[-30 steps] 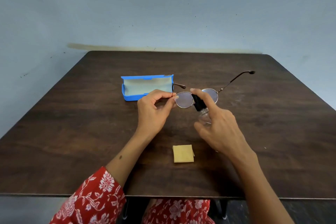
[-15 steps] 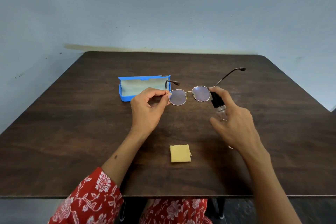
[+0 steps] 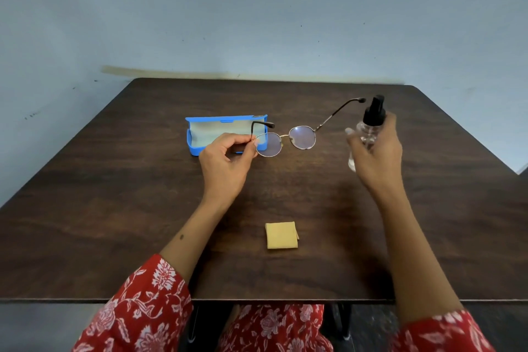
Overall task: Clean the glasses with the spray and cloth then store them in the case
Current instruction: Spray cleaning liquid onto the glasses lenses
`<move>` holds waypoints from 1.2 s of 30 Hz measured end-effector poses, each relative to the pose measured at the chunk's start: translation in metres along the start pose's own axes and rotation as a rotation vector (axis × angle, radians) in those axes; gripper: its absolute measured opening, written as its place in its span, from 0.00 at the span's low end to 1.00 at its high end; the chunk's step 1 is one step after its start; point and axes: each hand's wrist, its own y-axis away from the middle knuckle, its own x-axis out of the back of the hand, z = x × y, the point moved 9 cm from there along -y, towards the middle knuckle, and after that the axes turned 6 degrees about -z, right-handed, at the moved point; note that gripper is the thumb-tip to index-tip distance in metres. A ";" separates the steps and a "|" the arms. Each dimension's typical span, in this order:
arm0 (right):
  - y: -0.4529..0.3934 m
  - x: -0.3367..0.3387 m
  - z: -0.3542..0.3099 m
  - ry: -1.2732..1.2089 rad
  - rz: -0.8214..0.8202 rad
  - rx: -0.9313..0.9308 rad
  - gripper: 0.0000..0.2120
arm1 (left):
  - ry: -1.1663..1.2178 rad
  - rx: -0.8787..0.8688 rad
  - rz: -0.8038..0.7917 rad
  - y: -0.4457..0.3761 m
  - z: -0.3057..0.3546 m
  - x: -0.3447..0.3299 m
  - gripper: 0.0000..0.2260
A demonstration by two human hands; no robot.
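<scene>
My left hand point(image 3: 228, 158) pinches the left hinge of the round, thin-framed glasses point(image 3: 301, 138) and holds them above the table with both temples unfolded. To their right, my right hand point(image 3: 377, 151) grips a small clear spray bottle point(image 3: 368, 128) with a black pump top, held upright and apart from the lenses. A folded yellow cloth point(image 3: 281, 235) lies on the table close to me, between my forearms. The blue glasses case point(image 3: 197, 148) sits open behind my left hand, its pale lining showing; part of it is hidden by the hand and the left lens.
The dark wooden table point(image 3: 114, 208) stands against a pale blue wall. Its front edge runs just in front of my red floral sleeves and lap.
My right hand has carried the spray bottle away from the lenses, rightward and upward, and turned it upright. My left hand and the glasses have barely shifted.
</scene>
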 end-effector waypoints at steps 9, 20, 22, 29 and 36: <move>-0.031 -0.019 0.033 0.024 -0.007 -0.177 0.14 | 0.003 0.058 0.004 0.000 -0.006 -0.002 0.13; -0.023 -0.023 0.042 0.055 -0.088 -0.306 0.35 | 0.009 0.069 -0.012 0.001 -0.010 -0.004 0.11; -0.013 -0.008 0.038 0.190 0.000 -0.351 0.42 | 0.012 0.073 -0.011 0.002 -0.010 -0.004 0.11; 0.049 -0.038 -0.009 0.261 -0.401 -0.319 0.13 | -0.013 0.070 -0.029 0.003 -0.009 -0.006 0.11; 0.102 -0.103 -0.024 0.514 -0.974 -0.277 0.27 | -0.008 0.114 -0.040 0.006 -0.016 -0.009 0.09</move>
